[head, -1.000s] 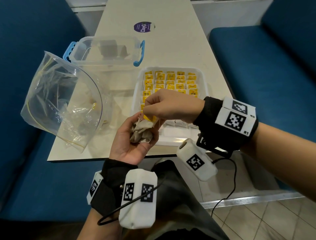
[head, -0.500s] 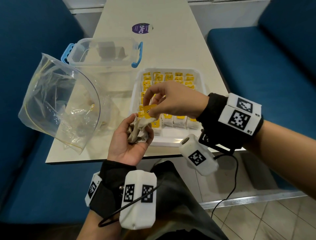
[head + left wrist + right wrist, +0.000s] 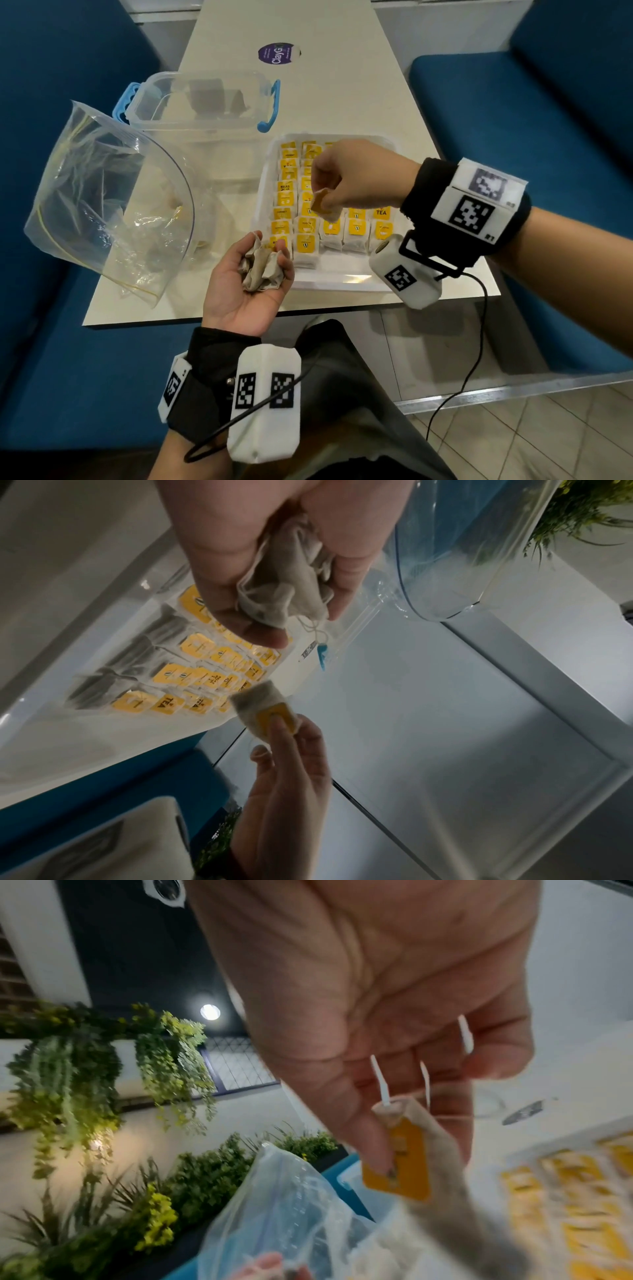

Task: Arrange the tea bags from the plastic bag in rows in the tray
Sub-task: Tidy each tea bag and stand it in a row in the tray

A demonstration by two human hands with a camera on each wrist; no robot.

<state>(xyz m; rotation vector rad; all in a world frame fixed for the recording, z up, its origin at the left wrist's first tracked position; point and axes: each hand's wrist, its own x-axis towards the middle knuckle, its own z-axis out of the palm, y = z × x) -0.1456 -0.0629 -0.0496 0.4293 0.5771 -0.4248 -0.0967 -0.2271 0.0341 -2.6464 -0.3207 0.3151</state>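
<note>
The right hand (image 3: 356,178) hovers over the middle of the white tray (image 3: 329,279), thumb and fingers pinching a single tea bag (image 3: 323,205) with its yellow tag facing out. Blur smears that bag in both wrist views, so the print on its tag cannot be read. At about 7 o'clock from it, the left hand (image 3: 246,284) sits palm up at the near edge of the table (image 3: 342,102), fingers curled round a crumpled clump of tea bags (image 3: 262,269); how many are in the clump is impossible to count, and their tags are tucked out of sight. In the tray, yellow-tagged tea bags (image 3: 306,245) stand in rows, but the right hand and wrist cover much of the centre and the far right columns, so the full count stays hidden. The near strip of the tray shows bare white. At 9 o'clock from the tray lies the clear plastic bag (image 3: 102,202), mouth gaping toward the tray, with only vague pale shapes inside. At 11 o'clock stands a clear container with blue latches (image 3: 205,102), its dark contents too murky to name. A purple sticker (image 3: 277,53) sits at 12 o'clock.
</note>
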